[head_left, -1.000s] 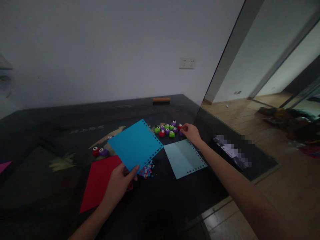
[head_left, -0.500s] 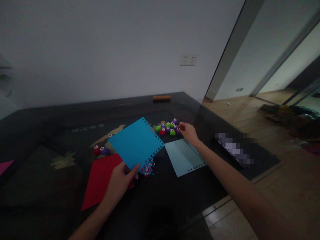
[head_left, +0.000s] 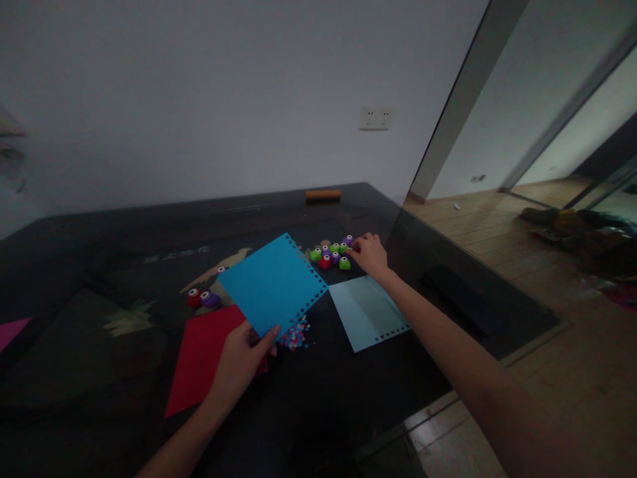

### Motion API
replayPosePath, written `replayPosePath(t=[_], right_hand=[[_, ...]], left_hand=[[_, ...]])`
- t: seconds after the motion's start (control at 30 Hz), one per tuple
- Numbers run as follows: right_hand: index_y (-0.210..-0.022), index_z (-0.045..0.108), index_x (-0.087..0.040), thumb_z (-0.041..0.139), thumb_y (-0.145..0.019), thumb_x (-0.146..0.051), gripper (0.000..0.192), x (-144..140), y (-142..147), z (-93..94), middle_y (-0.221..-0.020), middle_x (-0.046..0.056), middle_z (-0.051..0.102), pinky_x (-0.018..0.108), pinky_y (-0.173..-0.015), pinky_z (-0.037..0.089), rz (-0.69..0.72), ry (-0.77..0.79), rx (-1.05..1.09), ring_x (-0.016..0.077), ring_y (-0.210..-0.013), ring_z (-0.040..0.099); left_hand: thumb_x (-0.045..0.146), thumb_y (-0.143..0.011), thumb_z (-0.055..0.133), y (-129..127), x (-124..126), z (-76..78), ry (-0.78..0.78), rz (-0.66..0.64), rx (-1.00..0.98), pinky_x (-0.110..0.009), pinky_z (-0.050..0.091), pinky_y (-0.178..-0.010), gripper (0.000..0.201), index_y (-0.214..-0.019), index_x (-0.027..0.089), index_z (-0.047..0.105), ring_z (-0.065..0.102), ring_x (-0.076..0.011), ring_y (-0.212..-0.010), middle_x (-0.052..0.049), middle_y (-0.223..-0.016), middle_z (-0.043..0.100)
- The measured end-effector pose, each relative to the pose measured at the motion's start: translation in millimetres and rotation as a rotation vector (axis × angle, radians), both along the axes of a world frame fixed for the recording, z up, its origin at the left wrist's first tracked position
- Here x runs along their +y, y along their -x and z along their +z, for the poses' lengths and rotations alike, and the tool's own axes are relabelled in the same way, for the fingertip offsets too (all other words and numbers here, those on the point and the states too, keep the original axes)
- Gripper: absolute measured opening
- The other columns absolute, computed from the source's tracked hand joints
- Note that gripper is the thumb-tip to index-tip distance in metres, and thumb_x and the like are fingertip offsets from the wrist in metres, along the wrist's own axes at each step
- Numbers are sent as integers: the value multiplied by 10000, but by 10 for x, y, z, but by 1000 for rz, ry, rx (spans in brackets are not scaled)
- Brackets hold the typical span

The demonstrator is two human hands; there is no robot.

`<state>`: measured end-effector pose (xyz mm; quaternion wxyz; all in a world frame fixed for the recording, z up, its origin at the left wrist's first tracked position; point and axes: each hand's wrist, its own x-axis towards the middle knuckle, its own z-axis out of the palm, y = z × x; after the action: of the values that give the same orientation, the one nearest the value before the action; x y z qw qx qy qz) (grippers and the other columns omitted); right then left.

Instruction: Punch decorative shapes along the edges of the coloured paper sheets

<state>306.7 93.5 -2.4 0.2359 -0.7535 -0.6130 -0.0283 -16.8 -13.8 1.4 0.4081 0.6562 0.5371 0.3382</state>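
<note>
My left hand point(head_left: 239, 362) pinches the near corner of a bright blue paper sheet point(head_left: 271, 283) with punched holes along its right edges and holds it tilted above the dark table point(head_left: 89, 265). My right hand point(head_left: 369, 255) reaches far across to a cluster of small green, purple and red craft punches point(head_left: 331, 254); its fingers touch the punches at the cluster's right end. Whether they grip one I cannot tell. A pale blue sheet point(head_left: 367, 312) lies flat under my right forearm.
A red sheet point(head_left: 202, 355) lies under my left hand, with a pile of coloured paper bits point(head_left: 294, 334) beside it. Two more punches point(head_left: 202, 299) sit left of the blue sheet. An orange bar point(head_left: 323, 194) lies at the table's far edge. A pink sheet point(head_left: 10, 330) shows at far left.
My right hand has slid a little left over the cluster's right end. The blue sheet in my left hand has barely moved.
</note>
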Motion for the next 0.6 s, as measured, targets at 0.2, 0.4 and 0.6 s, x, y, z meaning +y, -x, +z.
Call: replayPosePath(t=[0.2, 0.4, 0.6], right_hand=[[-790, 658, -202, 612, -768, -314, 124, 45, -51, -64, -1032, 100, 552, 349, -766, 433, -39, 15, -9, 265, -1006, 472], [-972, 625, -176, 562, -793, -256, 206, 160, -100, -198, -1052, 112, 560, 351, -823, 418, -37, -48, 36, 249, -979, 515], [-1070, 587, -146, 501, -832, -235, 268, 334, -66, -392, -1138, 145, 559, 391, -915, 370, 5, -169, 95, 267, -1066, 499]], left_hand=[[419, -740, 601, -2, 0, 12, 3, 0, -22, -267, 454, -506, 265, -665, 165, 578, 594, -170, -494, 0, -500, 615], [447, -738, 602, 11, 21, -46, 20, -3, -38, -275, 451, -522, 288, -690, 165, 577, 595, -177, -505, 0, -507, 612], [473, -727, 582, 10, 29, -48, 43, 2, 16, -291, 442, -527, 313, -679, 164, 568, 587, -190, -516, -14, -519, 621]])
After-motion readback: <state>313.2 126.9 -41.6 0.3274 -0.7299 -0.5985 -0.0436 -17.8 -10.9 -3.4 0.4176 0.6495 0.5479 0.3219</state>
